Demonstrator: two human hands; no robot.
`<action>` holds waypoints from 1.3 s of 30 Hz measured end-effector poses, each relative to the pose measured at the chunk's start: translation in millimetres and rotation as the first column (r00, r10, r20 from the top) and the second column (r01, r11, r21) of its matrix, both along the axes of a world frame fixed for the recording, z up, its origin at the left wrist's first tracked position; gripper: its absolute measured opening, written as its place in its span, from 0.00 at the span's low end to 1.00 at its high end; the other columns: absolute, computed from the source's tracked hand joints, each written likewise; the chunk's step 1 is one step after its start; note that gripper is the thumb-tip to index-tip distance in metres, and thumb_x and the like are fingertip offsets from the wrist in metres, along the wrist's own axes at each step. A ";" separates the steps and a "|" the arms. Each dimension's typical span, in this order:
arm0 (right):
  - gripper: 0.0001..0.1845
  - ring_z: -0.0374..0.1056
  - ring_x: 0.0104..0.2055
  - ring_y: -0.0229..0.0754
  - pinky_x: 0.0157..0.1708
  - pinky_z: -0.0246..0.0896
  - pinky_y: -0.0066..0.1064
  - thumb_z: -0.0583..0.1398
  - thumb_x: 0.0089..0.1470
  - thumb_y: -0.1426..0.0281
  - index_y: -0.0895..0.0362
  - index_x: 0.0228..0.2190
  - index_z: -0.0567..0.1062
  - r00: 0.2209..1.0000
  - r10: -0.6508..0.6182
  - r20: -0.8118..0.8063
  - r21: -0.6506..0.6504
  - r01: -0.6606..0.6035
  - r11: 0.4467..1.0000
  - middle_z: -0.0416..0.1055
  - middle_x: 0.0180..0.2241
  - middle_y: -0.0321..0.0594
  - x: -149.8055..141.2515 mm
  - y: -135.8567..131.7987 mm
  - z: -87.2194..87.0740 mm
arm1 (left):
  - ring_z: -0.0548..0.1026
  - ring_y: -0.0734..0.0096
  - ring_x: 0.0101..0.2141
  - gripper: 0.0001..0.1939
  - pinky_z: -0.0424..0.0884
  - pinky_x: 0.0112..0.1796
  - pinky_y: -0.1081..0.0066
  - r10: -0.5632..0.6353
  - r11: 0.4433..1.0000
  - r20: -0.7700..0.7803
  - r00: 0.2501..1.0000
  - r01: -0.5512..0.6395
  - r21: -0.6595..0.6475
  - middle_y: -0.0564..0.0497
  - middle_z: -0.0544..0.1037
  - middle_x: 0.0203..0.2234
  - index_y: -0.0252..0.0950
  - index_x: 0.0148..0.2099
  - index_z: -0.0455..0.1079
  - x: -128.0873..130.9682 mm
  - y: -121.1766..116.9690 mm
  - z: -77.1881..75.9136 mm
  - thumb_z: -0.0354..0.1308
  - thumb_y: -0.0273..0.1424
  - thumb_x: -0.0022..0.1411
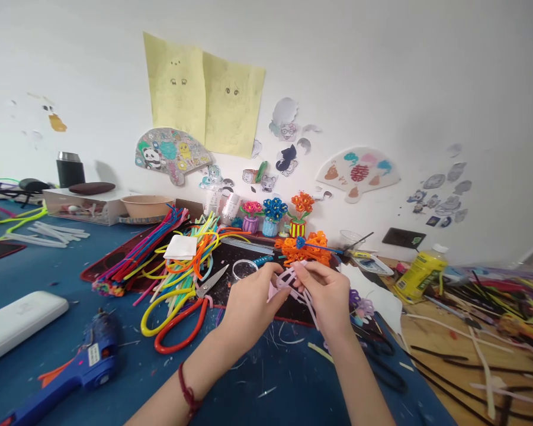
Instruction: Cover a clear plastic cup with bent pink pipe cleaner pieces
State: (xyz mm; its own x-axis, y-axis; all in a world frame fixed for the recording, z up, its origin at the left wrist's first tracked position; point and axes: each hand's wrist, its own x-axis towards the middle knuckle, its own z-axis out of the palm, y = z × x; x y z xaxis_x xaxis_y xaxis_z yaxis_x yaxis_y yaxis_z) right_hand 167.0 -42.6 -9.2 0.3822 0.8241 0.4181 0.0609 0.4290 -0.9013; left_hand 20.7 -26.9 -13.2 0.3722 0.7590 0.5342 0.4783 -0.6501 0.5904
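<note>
My left hand (249, 306) and my right hand (325, 300) pinch a pale pink pipe-cleaner piece (293, 289) between them, its loops and loose ends showing between my fingers. Beyond my left hand lie red-handled scissors (190, 316) on the blue mat (266, 378), beside a heap of coloured pipe cleaners (182, 278). An orange pipe-cleaner flower (302, 248) rests just past my fingertips. A blue hot glue gun (89, 361) lies far to my left.
A white power bank (18, 328) lies at the left. Pipe-cleaner flowers in small pots (273, 216) stand against the decorated wall. A yellow bottle (421, 275) stands at the right, on a wooden surface (430, 337) strewn with dark and pale stems. A bowl (146, 206) sits on a clear box at the back.
</note>
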 end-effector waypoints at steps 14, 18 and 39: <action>0.15 0.67 0.20 0.39 0.21 0.65 0.30 0.68 0.42 0.59 0.59 0.21 0.75 1.000 0.014 0.023 -0.034 -0.013 0.999 0.70 0.17 0.37 -8.7 0.2 -3.1 | 0.72 0.69 0.26 0.10 0.60 0.25 0.72 0.227 0.844 -0.347 0.910 -0.007 0.536 0.49 0.74 0.26 0.33 0.36 0.67 -1.9 -2.6 -11.1 0.45 0.22 0.67; 0.15 0.68 0.19 0.40 0.21 0.66 0.30 0.69 0.41 0.59 0.60 0.22 0.77 0.999 0.026 0.028 -0.064 -0.024 0.998 0.72 0.17 0.38 -6.2 2.2 -5.5 | 0.71 0.69 0.24 0.10 0.59 0.22 0.73 0.216 0.872 -0.425 0.879 0.023 0.489 0.49 0.73 0.25 0.33 0.36 0.66 -1.8 -4.1 -10.9 0.45 0.18 0.64; 0.15 0.69 0.19 0.41 0.22 0.68 0.32 0.69 0.41 0.59 0.60 0.24 0.79 1.000 -0.011 0.016 -0.099 0.013 0.995 0.73 0.17 0.39 -1.6 2.2 -5.1 | 0.73 0.64 0.23 0.10 0.64 0.23 0.71 0.198 0.946 -0.486 0.851 -0.036 0.323 0.49 0.73 0.24 0.34 0.33 0.63 -1.2 -3.3 -6.5 0.45 0.18 0.62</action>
State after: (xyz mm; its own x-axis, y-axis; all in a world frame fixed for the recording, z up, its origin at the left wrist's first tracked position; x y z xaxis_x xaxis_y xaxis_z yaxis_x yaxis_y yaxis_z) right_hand 165.5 -40.4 -14.3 0.3863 0.8573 0.3402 0.0799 0.3364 -0.9383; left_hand 19.4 -30.2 -19.7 0.5694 0.6536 0.4985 0.7394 -0.6723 0.0369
